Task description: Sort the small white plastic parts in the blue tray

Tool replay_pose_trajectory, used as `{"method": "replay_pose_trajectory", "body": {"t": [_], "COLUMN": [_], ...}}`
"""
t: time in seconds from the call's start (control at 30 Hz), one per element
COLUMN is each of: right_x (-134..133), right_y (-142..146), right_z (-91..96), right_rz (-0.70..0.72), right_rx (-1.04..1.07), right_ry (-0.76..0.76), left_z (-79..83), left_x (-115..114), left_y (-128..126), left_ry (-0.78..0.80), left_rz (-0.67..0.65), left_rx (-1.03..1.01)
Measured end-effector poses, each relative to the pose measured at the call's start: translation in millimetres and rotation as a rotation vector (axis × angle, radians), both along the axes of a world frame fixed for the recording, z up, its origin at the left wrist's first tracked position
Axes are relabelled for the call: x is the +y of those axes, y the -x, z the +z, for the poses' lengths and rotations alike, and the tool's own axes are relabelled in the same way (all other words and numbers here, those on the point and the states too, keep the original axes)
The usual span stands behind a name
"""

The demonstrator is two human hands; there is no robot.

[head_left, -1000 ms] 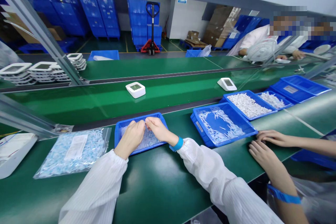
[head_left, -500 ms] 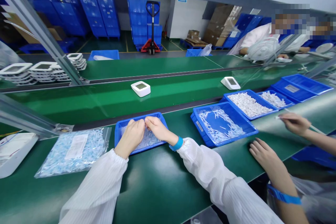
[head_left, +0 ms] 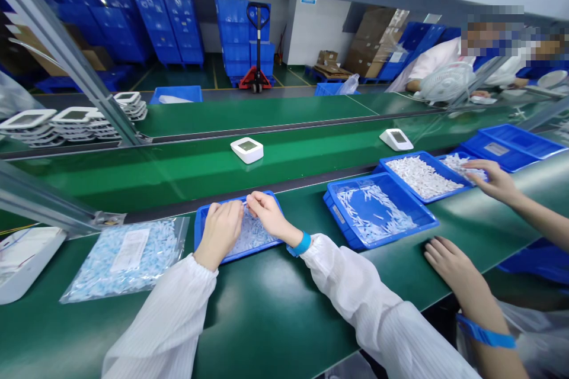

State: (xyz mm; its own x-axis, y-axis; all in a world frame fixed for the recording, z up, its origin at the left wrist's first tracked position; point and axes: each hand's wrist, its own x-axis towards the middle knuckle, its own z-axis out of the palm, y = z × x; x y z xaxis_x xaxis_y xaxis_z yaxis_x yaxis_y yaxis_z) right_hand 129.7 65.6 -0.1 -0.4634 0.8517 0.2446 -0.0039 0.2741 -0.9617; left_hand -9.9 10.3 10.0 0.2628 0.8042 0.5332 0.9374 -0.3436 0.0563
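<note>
My left hand (head_left: 220, 232) and my right hand (head_left: 268, 214) are over a small blue tray (head_left: 201, 224) holding several small white packets. The fingertips of both hands are pinched together on a small clear packet (head_left: 245, 204) at the tray's far edge. A blue wristband (head_left: 300, 244) is on my right wrist, and both arms wear white sleeves. A clear bag of small white-blue parts (head_left: 127, 255) lies on the green table left of the tray.
A co-worker's hands are at right: one (head_left: 448, 263) flat on the table, one (head_left: 493, 180) reaching into a far blue tray (head_left: 462, 164). Two more blue trays (head_left: 377, 207) (head_left: 420, 174) hold white parts. White devices (head_left: 247, 149) (head_left: 395, 138) ride the conveyor. A white unit (head_left: 22, 257) sits far left.
My hands stay pinched over the tray. The white devices have drifted right on the conveyor. The co-worker's far hand lifted off the table and reached into the far tray.
</note>
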Motion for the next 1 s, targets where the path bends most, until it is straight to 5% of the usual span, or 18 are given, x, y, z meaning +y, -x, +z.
{"method": "replay_pose_trajectory", "body": {"t": [0.2,1.0], "right_x": [-3.9,3.8], "right_y": [-3.5,0.6], "right_z": [5.3,-6.5], "right_rz": [-0.027,0.098], "right_rx": [-0.102,-0.04], "right_ry": [-0.139,0.018], "left_z": [3.6,-9.4], "left_x": [-1.4,3.5], "left_y": [0.1,1.8], "left_ry": [0.053,-0.006], "left_rz": [0.044,-0.074], "left_rx": [-0.037,0.089]}}
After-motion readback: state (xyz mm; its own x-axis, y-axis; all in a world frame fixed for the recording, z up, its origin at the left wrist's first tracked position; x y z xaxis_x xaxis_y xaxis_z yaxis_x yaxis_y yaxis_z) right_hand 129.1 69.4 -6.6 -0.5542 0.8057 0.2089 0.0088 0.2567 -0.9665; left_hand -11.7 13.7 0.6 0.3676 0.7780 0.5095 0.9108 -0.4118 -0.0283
